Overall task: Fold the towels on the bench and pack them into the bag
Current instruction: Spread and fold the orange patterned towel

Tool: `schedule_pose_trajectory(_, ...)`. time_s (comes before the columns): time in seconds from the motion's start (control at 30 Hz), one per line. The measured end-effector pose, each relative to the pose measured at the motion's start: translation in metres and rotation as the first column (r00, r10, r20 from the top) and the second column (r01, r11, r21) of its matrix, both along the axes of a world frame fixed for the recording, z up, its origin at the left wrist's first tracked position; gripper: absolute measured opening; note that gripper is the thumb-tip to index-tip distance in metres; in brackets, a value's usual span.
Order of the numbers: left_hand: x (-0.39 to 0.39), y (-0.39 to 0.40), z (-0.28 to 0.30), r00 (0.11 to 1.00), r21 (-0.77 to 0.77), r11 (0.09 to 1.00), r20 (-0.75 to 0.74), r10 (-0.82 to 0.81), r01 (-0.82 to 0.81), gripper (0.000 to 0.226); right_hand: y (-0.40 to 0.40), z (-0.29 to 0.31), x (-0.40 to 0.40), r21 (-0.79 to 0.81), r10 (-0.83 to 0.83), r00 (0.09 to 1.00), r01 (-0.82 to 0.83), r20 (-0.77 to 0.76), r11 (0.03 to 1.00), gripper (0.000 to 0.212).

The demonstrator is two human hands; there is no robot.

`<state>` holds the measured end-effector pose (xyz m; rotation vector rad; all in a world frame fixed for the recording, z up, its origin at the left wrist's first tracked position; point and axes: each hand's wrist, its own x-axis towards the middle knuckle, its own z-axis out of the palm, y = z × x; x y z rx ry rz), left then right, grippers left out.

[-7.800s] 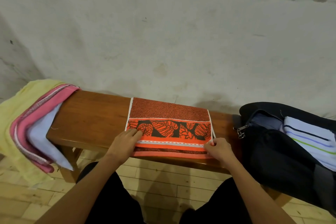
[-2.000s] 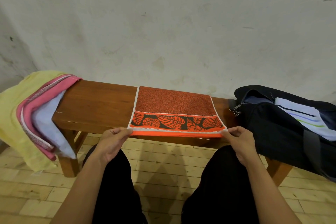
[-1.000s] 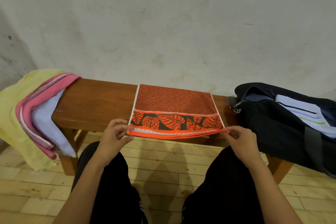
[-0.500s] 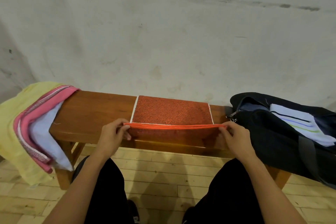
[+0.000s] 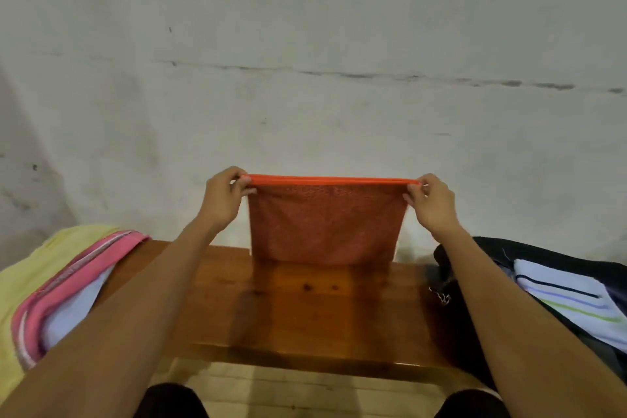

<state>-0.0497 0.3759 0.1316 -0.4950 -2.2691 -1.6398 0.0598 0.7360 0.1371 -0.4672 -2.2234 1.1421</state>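
Head view: left hand (image 5: pixel 222 202) and right hand (image 5: pixel 431 204) pinch towel (image 5: pixel 325 224) corners above bench (image 5: pixel 305 309); keep edge taut, lower evenly.

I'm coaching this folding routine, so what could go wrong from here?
The orange towel hangs from pinches at its top corners, left hand and right hand; one slip could drop it and undo the fold. Its lower edge may bunch against the bench. The dark bag already holds a striped towel, so space looks tight.
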Motion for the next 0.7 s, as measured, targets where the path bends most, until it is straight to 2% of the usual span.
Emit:
schedule_pose_trajectory(0.13, -0.024, 0.012, 0.016, 0.997, 0.094, 0.995, -0.061, 0.039, -0.033, 0.014, -0.001, 0.016, -0.024, -0.078, -0.021, 0.988, 0.009, -0.150, 0.997, 0.008)
schedule_pose_trajectory(0.3, -0.038, 0.008, 0.009, 0.995, 0.054, 0.997, -0.074, 0.065, -0.061, 0.014, 0.003, 0.012, -0.032, -0.054, 0.036, 0.984, -0.046, -0.175, 0.997, 0.010)
schedule_pose_trajectory(0.37, -0.035, 0.004, 0.000, 0.996, 0.031, 0.998, -0.067, 0.060, -0.058, 0.015, 0.007, 0.005, -0.028, -0.035, 0.071, 0.986, -0.077, -0.151, 0.996, 0.012)
schedule_pose_trajectory(0.53, -0.011, -0.011, -0.041, 0.995, -0.143, 0.988, -0.091, 0.040, -0.052, 0.018, 0.002, -0.028, 0.007, 0.073, 0.079, 0.994, -0.074, -0.070, 0.995, 0.011)
schedule_pose_trajectory(0.7, 0.030, -0.025, -0.100, 0.998, -0.193, 0.980, 0.043, -0.037, 0.045, 0.018, -0.007, -0.104, 0.048, 0.050, -0.004, 0.995, -0.001, 0.099, 0.999, 0.016)
